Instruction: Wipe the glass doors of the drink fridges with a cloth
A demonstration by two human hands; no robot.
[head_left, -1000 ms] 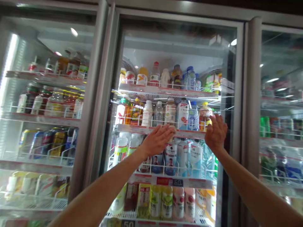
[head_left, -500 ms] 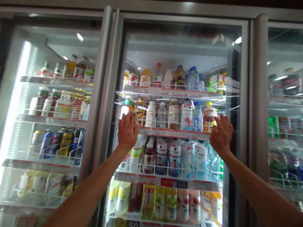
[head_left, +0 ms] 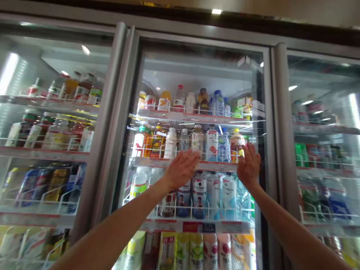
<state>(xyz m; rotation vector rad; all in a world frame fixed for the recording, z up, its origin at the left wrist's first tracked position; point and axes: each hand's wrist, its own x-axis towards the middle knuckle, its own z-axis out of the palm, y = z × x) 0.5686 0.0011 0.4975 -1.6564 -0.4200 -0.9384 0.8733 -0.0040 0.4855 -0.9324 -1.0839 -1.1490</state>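
Note:
My left hand (head_left: 182, 170) lies flat against the glass door (head_left: 191, 56) of a drinks fridge, at the middle of its width. A small pale cloth (head_left: 197, 153), mostly hidden, shows at its fingertips, pressed under the hand; its exact shape is blurred. Farther right, my right hand (head_left: 249, 165) is raised with fingers stretched and spread, at or just before the same glass. It holds nothing that I can see. Behind the glass, a milky white bottle (head_left: 170, 144) and a bottle with a yellow cap (head_left: 237, 142) stand on the shelf at hand height.
Metal door frames (head_left: 108, 131) run upright on the left, and another frame (head_left: 281, 131) on the right. Neighbouring glass doors show more shelves of cans (head_left: 57, 183) and bottles. A price strip (head_left: 198, 227) edges a lower shelf. Ceiling lights reflect in the glass.
My left hand has swept right across the glass with the cloth, from the door's left side to its middle. My right hand stays near the right side. The view has shifted slightly.

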